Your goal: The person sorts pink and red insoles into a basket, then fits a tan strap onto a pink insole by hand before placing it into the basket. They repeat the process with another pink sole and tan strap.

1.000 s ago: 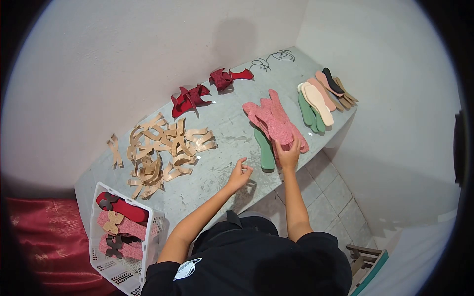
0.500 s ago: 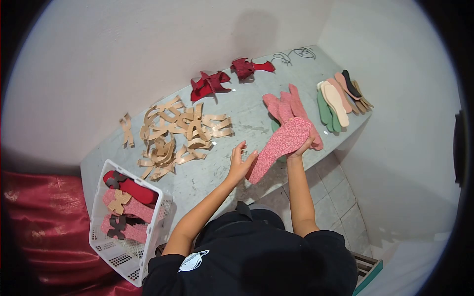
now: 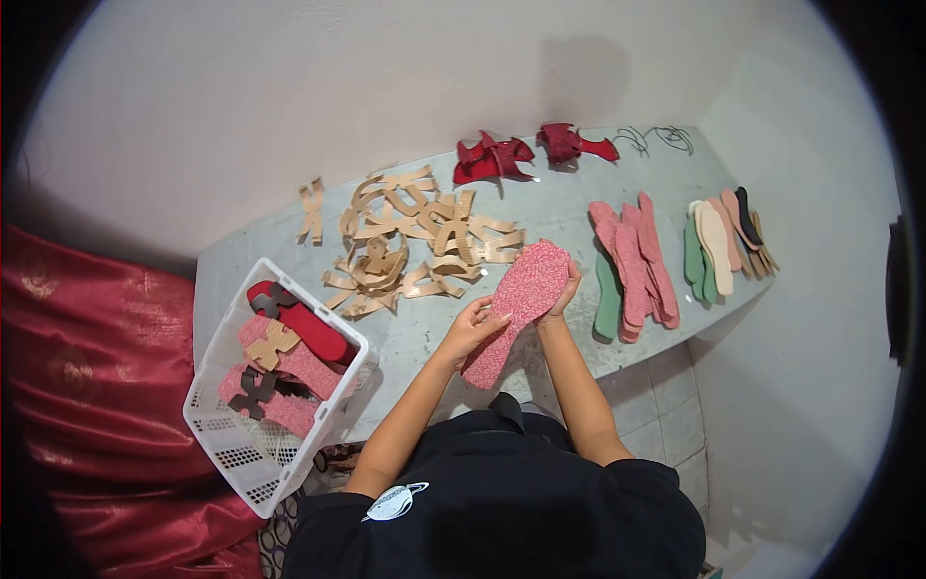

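Note:
Both hands hold a pink patterned sole over the table's front edge, its wide end up and to the right. My left hand grips its left side near the middle, thumb on top. Along the upper right side, my right hand supports it with the fingers partly hidden beneath. To the right lies a stack of pink soles with a green sole beside it. Tan strap pieces are piled on the table to the left.
A white basket at the left contains red and pink soles with straps. Red strapped pieces lie near the wall beside black cords. Green, cream, peach and black soles rest on the grey table at right.
The pink sole has moved left, away from the pink stack. My left hand, earlier beside the sole with fingers apart, now grips it. The view has shifted.

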`<state>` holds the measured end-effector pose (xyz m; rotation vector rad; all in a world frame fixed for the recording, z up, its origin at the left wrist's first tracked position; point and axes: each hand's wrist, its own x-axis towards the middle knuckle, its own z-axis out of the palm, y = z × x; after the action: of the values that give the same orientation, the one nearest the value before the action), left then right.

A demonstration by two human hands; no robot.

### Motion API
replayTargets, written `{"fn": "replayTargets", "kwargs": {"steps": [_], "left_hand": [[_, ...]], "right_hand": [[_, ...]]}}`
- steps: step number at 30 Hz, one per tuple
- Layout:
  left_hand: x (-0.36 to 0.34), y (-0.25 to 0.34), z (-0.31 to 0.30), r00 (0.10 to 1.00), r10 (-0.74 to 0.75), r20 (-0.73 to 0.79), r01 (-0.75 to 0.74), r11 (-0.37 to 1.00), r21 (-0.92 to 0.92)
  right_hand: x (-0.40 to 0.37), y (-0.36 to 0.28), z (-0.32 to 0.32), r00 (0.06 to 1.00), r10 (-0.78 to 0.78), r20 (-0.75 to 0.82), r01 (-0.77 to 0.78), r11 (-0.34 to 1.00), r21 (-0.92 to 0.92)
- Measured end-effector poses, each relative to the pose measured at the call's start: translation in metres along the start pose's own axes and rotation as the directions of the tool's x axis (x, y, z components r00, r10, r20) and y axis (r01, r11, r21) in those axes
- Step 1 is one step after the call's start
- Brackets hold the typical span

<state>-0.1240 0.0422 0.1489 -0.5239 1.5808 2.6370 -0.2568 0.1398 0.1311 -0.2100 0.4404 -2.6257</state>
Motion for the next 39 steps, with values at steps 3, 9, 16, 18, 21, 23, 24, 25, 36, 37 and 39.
{"fn": "replayTargets", "kwargs": {"steps": [3,9,16,18,21,23,24,25,36,37,39], "left_hand": [[-0.006,0.002,-0.015,1.000,-0.019,-0.009,0.018,0.996,-0.090],[-0.024,-0.003,-0.050,0.985,0.051,-0.163,-0.073,0.988,-0.137],[-0.045,-0.008,-0.094,0.940,0.094,-0.328,-0.169,0.963,-0.208],[-0.048,-0.009,-0.102,0.904,0.127,-0.408,-0.235,0.945,-0.226],[-0.052,-0.010,-0.109,0.868,0.168,-0.467,-0.291,0.934,-0.205],[-0.056,-0.007,-0.106,0.869,0.149,-0.471,-0.280,0.935,-0.220],[-0.057,-0.005,-0.105,0.875,0.127,-0.466,-0.262,0.936,-0.237],[-0.057,-0.005,-0.105,0.872,0.131,-0.472,-0.267,0.935,-0.234],[-0.053,-0.005,-0.109,0.874,0.108,-0.473,-0.263,0.925,-0.275],[-0.053,-0.006,-0.110,0.875,0.107,-0.473,-0.262,0.924,-0.277],[-0.053,-0.007,-0.111,0.880,0.102,-0.463,-0.255,0.926,-0.280]], "right_hand": [[0.002,0.019,0.009,0.998,0.065,0.006,-0.064,0.997,-0.041],[0.012,0.046,0.013,0.974,0.209,-0.087,-0.225,0.935,-0.274],[0.048,0.063,-0.029,0.846,0.451,-0.286,-0.525,0.604,-0.600],[0.059,0.071,-0.048,0.834,0.453,-0.314,-0.515,0.435,-0.739],[0.077,0.081,-0.066,0.835,0.439,-0.332,-0.466,0.245,-0.850],[0.084,0.087,-0.073,0.872,0.413,-0.263,-0.332,0.104,-0.938],[0.088,0.091,-0.076,0.871,0.419,-0.257,-0.328,0.105,-0.939],[0.092,0.093,-0.080,0.857,0.446,-0.258,-0.311,0.049,-0.949],[0.103,0.099,-0.077,0.817,0.457,-0.353,-0.423,0.058,-0.904],[0.105,0.096,-0.076,0.795,0.491,-0.355,-0.421,0.027,-0.907],[0.107,0.091,-0.074,0.772,0.523,-0.360,-0.419,-0.007,-0.908]]}}
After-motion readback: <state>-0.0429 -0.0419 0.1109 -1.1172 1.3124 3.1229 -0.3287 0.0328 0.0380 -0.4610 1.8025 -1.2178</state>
